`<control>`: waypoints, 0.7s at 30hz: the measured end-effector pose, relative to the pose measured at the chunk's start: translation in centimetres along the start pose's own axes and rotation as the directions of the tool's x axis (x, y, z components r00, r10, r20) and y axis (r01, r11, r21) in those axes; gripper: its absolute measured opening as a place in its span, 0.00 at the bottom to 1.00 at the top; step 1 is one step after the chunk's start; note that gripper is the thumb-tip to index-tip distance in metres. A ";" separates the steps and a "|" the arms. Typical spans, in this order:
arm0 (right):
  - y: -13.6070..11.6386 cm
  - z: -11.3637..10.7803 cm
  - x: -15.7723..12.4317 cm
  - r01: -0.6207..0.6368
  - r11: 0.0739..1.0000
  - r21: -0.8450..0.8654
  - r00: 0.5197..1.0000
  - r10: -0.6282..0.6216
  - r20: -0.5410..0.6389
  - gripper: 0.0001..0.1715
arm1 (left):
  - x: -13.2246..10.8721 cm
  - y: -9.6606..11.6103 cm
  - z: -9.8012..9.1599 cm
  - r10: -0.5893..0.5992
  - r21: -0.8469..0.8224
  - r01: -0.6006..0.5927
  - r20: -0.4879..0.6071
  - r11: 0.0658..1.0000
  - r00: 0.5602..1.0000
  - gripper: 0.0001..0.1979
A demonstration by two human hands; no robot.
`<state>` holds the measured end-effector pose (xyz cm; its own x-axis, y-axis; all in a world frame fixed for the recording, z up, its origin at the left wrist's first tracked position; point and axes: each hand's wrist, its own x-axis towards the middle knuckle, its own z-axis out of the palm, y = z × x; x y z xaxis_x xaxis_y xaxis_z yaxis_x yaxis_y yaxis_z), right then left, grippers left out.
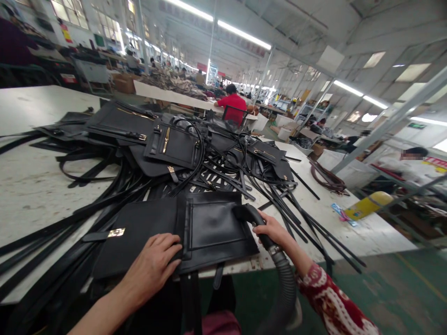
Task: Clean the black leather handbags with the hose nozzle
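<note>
A black leather bag [146,218] lies spread out at the table's front edge, its flap with a gold clasp [116,232] to the left. On the right half is a stitched rectangular pocket panel [216,221]. My left hand [160,258] lies on the bag near its middle seam, fingers stretched and holding nothing. Wrapped in my right hand [274,228] is a black curved hose nozzle [254,216], whose mouth is over the panel's right edge. A ribbed grey hose [285,274] runs down from it past the table edge.
Black bags [181,144] with gold zips and many straps [115,204] are heaped across the white table [31,181]. A yellow cylinder [370,204] lies at the right, near a brown coil [326,177]. Beyond the table sits a person in red [234,103].
</note>
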<state>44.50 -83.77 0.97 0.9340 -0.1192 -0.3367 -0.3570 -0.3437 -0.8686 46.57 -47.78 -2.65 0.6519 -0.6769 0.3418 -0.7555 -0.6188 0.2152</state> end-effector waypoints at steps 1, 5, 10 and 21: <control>-0.1 0.0 0.5 -0.005 1.000 0.004 1.000 0.005 0.006 0.43 | 0.0 -0.2 0.4 0.004 -0.011 -0.004 0.008 1.000 1.000 0.10; -1.0 0.9 2.7 0.007 1.000 0.013 1.000 -0.007 0.015 0.41 | -0.1 -0.9 1.1 0.001 -0.023 0.000 0.046 1.000 0.999 0.11; -2.1 2.4 6.0 0.039 0.999 -0.001 0.999 -0.039 0.007 0.40 | -0.2 -1.3 0.7 0.015 -0.040 -0.013 0.057 0.999 0.998 0.12; -6.0 3.3 12.6 0.093 0.992 -0.084 0.994 -0.097 -0.044 0.13 | -1.4 -2.3 1.4 0.026 -0.061 -0.021 0.080 0.998 0.996 0.21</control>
<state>58.35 -80.11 0.75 0.9639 -0.1259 -0.2347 -0.2662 -0.4306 -0.8624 47.49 -45.92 -4.89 0.6354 -0.7222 0.2733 -0.7716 -0.5792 0.2632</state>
